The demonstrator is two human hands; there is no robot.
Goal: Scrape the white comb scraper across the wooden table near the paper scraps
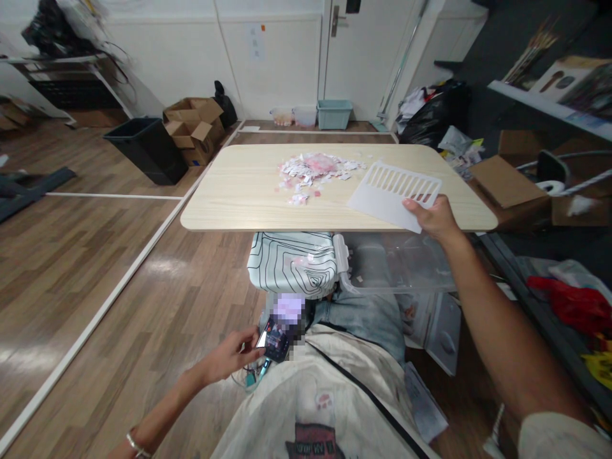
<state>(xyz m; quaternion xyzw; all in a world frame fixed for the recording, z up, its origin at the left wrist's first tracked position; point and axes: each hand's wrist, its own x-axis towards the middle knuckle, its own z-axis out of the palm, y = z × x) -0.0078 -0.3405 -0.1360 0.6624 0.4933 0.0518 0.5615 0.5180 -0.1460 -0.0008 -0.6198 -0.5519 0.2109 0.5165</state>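
Observation:
My right hand (pixel 433 217) is closed on the near corner of a white slotted plastic board (pixel 394 191), which lies on the right part of a light wooden table (pixel 229 197). A heap of white and pink paper scraps (pixel 315 171) lies in the middle of the table, left of the board. My left hand (pixel 234 354) is low by my lap, fingers wrapped round a small dark phone-like device (pixel 276 341) with a cable hanging from it.
A clear plastic bin (pixel 401 261) and a patterned cushion (pixel 291 261) sit under the table's near edge. A black bin (pixel 146 150) and cardboard boxes (pixel 194 127) stand at the back left. Shelving and clutter (pixel 549 191) line the right side.

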